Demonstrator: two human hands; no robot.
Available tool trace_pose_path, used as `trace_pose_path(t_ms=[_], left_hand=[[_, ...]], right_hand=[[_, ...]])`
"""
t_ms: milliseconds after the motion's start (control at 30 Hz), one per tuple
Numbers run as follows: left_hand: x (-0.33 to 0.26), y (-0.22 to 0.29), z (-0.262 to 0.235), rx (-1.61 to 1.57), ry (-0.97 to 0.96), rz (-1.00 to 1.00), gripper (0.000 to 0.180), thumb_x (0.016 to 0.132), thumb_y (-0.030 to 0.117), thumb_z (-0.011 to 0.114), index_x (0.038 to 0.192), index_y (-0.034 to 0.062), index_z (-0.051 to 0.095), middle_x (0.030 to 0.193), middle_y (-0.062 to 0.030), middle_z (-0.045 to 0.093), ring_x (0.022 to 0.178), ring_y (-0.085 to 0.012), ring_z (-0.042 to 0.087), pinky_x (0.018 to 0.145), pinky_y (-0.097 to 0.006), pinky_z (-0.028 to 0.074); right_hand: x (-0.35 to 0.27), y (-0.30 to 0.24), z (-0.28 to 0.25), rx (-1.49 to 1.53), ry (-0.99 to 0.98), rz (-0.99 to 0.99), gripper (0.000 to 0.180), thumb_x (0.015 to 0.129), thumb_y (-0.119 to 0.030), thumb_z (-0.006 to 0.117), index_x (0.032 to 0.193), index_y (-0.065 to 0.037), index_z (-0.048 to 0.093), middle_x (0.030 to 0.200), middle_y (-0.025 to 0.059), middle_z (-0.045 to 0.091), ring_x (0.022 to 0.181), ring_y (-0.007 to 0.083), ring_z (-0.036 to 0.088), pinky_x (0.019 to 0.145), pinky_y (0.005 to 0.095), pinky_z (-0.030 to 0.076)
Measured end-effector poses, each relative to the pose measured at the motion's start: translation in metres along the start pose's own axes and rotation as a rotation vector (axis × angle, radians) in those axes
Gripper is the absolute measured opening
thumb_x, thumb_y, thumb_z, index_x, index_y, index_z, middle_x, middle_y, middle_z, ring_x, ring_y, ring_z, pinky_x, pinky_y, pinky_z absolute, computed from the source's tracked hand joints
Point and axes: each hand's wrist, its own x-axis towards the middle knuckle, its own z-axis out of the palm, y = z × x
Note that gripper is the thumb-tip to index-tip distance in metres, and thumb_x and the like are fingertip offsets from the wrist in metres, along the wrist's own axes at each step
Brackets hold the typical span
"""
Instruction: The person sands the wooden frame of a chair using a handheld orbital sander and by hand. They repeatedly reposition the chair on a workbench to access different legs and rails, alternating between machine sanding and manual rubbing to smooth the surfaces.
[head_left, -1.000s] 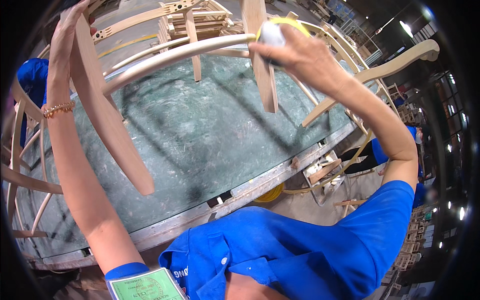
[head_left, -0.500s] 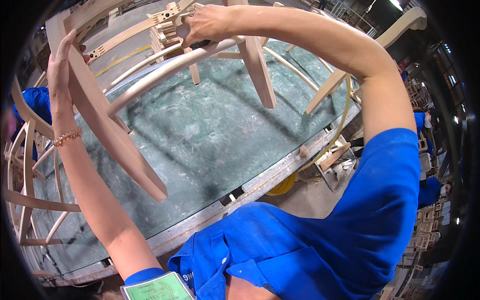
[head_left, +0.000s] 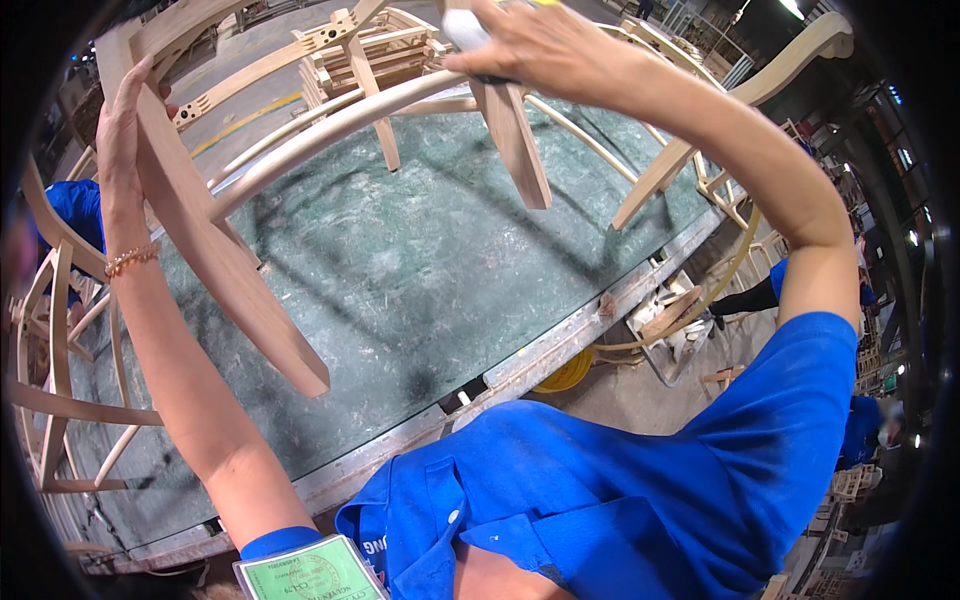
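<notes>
An unfinished pale wooden chair frame (head_left: 230,290) is tilted over the green-topped table (head_left: 400,260). Its thick leg slants down toward me on the left, and a curved round rail (head_left: 330,130) runs from it to a second leg (head_left: 515,145). My left hand (head_left: 122,140) is closed around the thick leg, fingertips showing on its far side. Up at the second leg's top, my right hand (head_left: 540,45) grips what looks like a hand sander (head_left: 466,30), with a light rounded body and dark underside. My fingers partly hide it, so its contact with the wood is unclear.
More chair frames (head_left: 58,350) crowd the left, near a co-worker's blue sleeve (head_left: 75,205). Stacked wooden parts (head_left: 400,45) stand beyond the table. A yellowish hose (head_left: 735,270) hangs at right, above wood scraps (head_left: 670,315). Something round and yellow (head_left: 565,372) sits below the table edge.
My right hand has moved right along the curved rail to the second leg, and the sander now shows. The hose has swung right. My left hand keeps its hold; the chair has barely shifted.
</notes>
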Motion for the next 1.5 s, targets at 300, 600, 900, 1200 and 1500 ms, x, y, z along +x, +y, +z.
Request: trace_pose_path(t_ms=[300, 600, 900, 1200, 1500], left_hand=[[-0.003, 0.002, 0.005, 0.016, 0.017, 0.019, 0.049, 0.083, 0.046, 0.069, 0.11, 0.0056, 0.062, 0.081, -0.005, 0.063, 0.063, -0.0128, 0.064, 0.054, -0.024, 0.052], [0.001, 0.007, 0.001, 0.023, 0.005, 0.039, 0.052, 0.083, 0.045, 0.069, 0.114, 0.0046, 0.059, 0.083, -0.0063, 0.063, 0.066, -0.0119, 0.064, 0.055, -0.023, 0.054], [0.007, 0.006, 0.01, 0.012, 0.033, -0.031, 0.053, 0.082, 0.046, 0.071, 0.11, 0.0021, 0.06, 0.083, -0.008, 0.063, 0.067, -0.0143, 0.065, 0.057, -0.025, 0.054], [-0.1, -0.031, 0.021, 0.237, 0.095, 0.112, 0.071, 0.096, 0.048, 0.05, 0.142, -0.003, 0.032, 0.136, -0.0179, 0.044, 0.127, -0.0252, 0.041, 0.108, -0.034, 0.029], [-0.246, -0.028, 0.038, -0.094, 0.085, -0.397, 0.056, 0.098, 0.049, 0.047, 0.128, 0.0019, 0.043, 0.092, -0.0093, 0.059, 0.073, -0.0137, 0.06, 0.061, -0.027, 0.052]], right_hand=[[-0.091, -0.179, 0.057, 0.84, -0.15, 0.013, 0.068, 0.086, -0.006, 0.054, 0.143, -0.039, 0.036, 0.114, 0.0221, 0.049, 0.094, 0.0366, 0.061, 0.072, 0.0416, 0.057], [-0.109, -0.383, 0.108, 1.3, -0.214, 0.375, 0.085, 0.068, -0.013, 0.077, 0.14, -0.036, 0.038, 0.12, 0.0173, 0.046, 0.103, 0.0369, 0.058, 0.073, 0.0453, 0.055], [-0.121, -0.354, 0.105, 1.292, -0.012, 0.811, 0.069, 0.075, -0.03, 0.077, 0.137, -0.026, 0.047, 0.114, 0.0135, 0.055, 0.102, 0.0323, 0.058, 0.084, 0.0428, 0.052], [-0.072, -0.131, 0.14, 0.996, 0.715, 1.17, 0.066, 0.085, -0.031, 0.072, 0.137, -0.004, 0.042, 0.117, 0.0116, 0.059, 0.096, 0.0224, 0.058, 0.081, 0.0374, 0.05], [-0.038, -0.091, 0.162, 1.848, 0.457, 1.052, 0.058, 0.086, -0.033, 0.072, 0.127, -0.001, 0.048, 0.077, 0.0023, 0.06, 0.064, 0.0078, 0.058, 0.044, 0.024, 0.047]])
